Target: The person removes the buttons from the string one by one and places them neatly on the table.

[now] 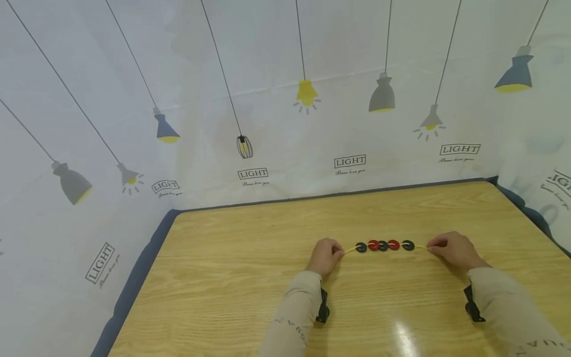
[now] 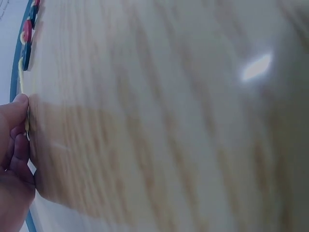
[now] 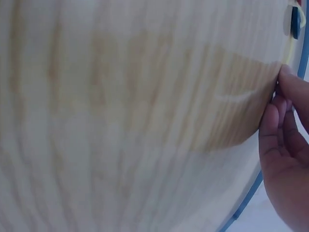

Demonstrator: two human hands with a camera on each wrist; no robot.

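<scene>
A yellow string (image 1: 350, 250) stretches sideways just above or on the table, threaded through a row of round button-like discs. Two are red, one being the red disc (image 1: 393, 245); three are dark, with a dark disc (image 1: 361, 247) at the left end and another dark disc (image 1: 408, 246) at the right, slightly apart from the others. My left hand (image 1: 325, 257) pinches the string's left end between thumb and fingertips. At the opposite end my right hand (image 1: 456, 251) pinches it the same way. In the left wrist view, the left hand (image 2: 14, 150) hides the string's tip.
Beneath everything is a light wooden table (image 1: 241, 272) with a blue edge (image 1: 134, 282). A white wall covering (image 1: 276, 114) printed with hanging lamps rises behind and beside it. Black wrist devices, such as the left one (image 1: 323, 306), sit under both sleeves.
</scene>
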